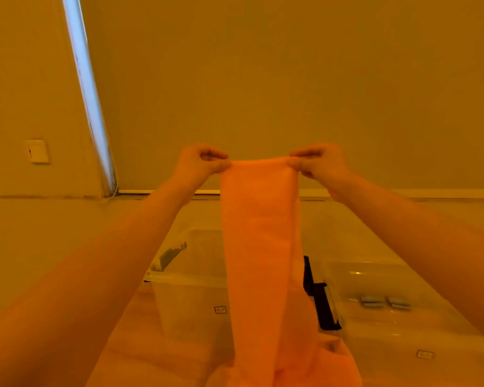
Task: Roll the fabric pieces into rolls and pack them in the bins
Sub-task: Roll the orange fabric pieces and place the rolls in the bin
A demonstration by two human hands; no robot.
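Rolling not started yet, both bins look empty.
Left hand [200, 160] and right hand [317, 160] pinch the fabric piece [260, 233] top corners, fingers clamped; left bin [185, 277] at 7 o'clock, right bin [375, 277] at 4 o'clock.

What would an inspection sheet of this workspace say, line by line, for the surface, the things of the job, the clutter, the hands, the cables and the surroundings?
Surface: pale table under strong orange light; its near part is covered by more fabric.
Job's things: orange fabric piece hangs unrolled from its top edge; left clear bin and right clear bin stand behind it, with no rolls visible inside.
Clutter: two small grey objects at the right bin; a black object between the bins.
Hands: left hand and right hand each pinch a top corner of the fabric, raised.
Cables: nothing seen.
Surroundings: plain wall, wall switch plate, bright vertical strip.
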